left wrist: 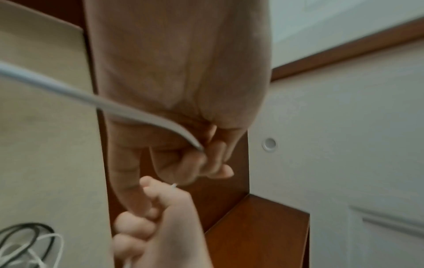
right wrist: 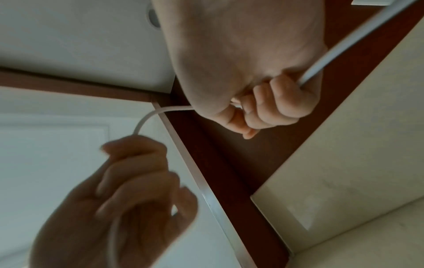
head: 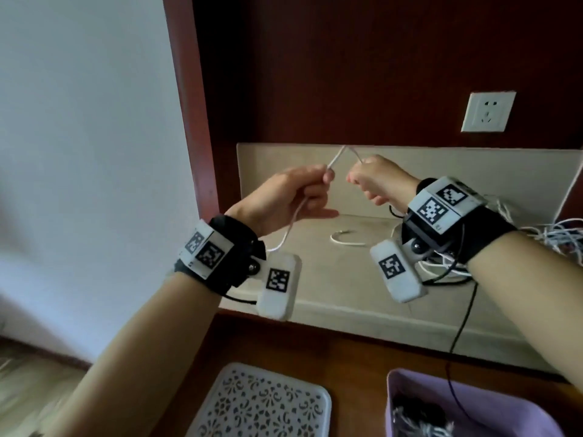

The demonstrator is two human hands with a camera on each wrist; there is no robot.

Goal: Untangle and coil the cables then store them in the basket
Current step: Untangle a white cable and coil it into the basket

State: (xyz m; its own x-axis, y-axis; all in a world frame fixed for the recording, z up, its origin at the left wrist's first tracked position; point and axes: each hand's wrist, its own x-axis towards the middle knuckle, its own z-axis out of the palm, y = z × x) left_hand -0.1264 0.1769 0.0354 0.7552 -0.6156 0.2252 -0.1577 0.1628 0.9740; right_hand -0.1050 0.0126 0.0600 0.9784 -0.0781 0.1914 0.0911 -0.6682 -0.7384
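Observation:
A thin white cable [head: 117, 156] rises in a small peak between my two hands, held up above the beige counter [head: 318, 279]. My left hand [head: 315, 184] pinches one side of it, and the slack [head: 291, 223] hangs down past my wrist. My right hand [head: 359, 179] grips the other side in a fist. The left wrist view shows my left fingers [left wrist: 183, 163] curled on the cable [left wrist: 137, 112]. In the right wrist view my right fingers [right wrist: 282, 101] close round the cable [right wrist: 344, 45]. The purple basket [head: 407, 378] stands at the bottom right with dark cables inside.
A tangle of white and black cables [head: 555, 238] lies on the counter's right side, with a loose white end [head: 345, 242] in the middle. A black cord [head: 463, 323] drops over the counter edge. A white perforated tray [head: 262, 402] sits below, and a wall socket [head: 487, 111] behind.

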